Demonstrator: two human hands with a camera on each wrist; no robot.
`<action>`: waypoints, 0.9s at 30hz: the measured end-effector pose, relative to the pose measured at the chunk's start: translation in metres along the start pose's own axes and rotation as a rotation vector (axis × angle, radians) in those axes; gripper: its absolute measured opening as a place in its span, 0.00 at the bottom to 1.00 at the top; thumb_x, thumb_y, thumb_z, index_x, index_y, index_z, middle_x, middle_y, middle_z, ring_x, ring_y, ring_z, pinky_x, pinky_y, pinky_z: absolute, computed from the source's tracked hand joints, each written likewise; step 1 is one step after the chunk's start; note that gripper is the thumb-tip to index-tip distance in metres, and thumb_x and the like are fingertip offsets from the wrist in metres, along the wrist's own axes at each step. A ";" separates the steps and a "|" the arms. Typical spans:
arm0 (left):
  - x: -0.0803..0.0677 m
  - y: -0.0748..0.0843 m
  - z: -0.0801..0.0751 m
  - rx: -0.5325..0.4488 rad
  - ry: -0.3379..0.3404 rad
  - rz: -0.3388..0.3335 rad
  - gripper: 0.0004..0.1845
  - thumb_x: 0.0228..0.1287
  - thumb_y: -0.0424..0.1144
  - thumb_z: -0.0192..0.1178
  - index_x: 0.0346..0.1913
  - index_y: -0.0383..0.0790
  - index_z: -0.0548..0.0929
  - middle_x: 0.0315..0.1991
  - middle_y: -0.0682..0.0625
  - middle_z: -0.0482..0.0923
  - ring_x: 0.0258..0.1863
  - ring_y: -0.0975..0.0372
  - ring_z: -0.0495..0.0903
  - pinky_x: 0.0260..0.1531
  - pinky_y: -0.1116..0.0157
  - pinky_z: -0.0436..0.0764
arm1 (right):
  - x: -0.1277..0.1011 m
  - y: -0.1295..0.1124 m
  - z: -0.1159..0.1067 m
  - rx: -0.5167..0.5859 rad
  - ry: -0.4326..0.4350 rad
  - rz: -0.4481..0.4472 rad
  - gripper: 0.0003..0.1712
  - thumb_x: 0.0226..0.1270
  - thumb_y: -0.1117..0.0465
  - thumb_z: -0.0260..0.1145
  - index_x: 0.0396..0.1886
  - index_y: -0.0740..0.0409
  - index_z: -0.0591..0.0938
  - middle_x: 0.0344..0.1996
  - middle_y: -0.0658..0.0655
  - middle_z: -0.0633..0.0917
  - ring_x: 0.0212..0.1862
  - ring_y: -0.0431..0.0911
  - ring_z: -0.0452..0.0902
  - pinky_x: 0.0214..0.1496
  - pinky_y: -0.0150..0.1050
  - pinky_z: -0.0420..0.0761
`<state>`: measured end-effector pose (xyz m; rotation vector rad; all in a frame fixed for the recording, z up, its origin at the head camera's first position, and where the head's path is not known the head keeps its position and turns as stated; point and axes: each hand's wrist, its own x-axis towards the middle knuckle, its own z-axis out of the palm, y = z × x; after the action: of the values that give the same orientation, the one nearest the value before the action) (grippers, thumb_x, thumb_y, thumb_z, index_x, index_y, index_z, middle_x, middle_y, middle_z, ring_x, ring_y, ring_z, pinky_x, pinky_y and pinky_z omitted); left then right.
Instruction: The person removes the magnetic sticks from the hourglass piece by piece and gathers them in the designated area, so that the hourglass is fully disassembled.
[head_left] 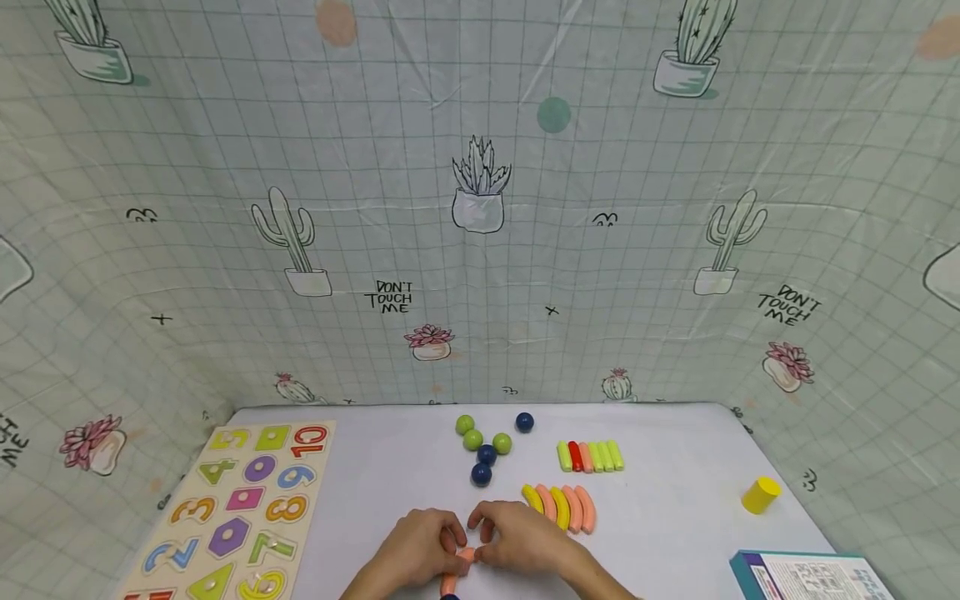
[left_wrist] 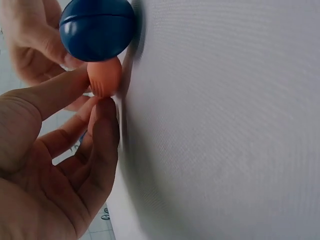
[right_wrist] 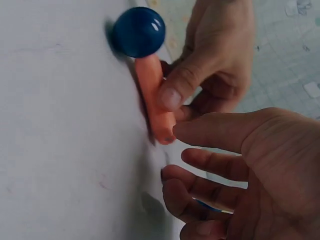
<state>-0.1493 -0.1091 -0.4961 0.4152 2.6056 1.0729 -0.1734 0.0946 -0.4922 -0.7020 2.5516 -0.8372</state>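
An orange stick [right_wrist: 155, 102] is pinched by the left hand [head_left: 415, 550] at the near edge of the white desk [head_left: 375, 475], thumb and fingers closed upon it as the grip. A blue ball [right_wrist: 138, 31] lies touching one end of the stick. The right hand [head_left: 523, 540] is held just beside, fingers loosely curled and holding nothing. A number puzzle board [head_left: 232, 512] lies at left.

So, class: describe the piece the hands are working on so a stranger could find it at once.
On the white table, look at the near edge where both hands meet. The left hand pinches an orange stick lying flat, one end against a blue ball, unlike the orange pieces lined up in rows.
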 end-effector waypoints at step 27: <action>-0.010 -0.001 -0.014 0.038 -0.124 -0.019 0.13 0.48 0.49 0.78 0.30 0.53 0.84 0.23 0.62 0.76 0.22 0.67 0.72 0.26 0.67 0.68 | -0.015 0.003 0.002 -0.213 0.006 0.047 0.14 0.58 0.52 0.76 0.31 0.44 0.77 0.21 0.41 0.73 0.23 0.35 0.66 0.24 0.30 0.67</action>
<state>-0.1452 -0.1225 -0.4864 0.4497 2.5194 0.9610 -0.1614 0.1041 -0.4935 -0.6988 2.6774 -0.5575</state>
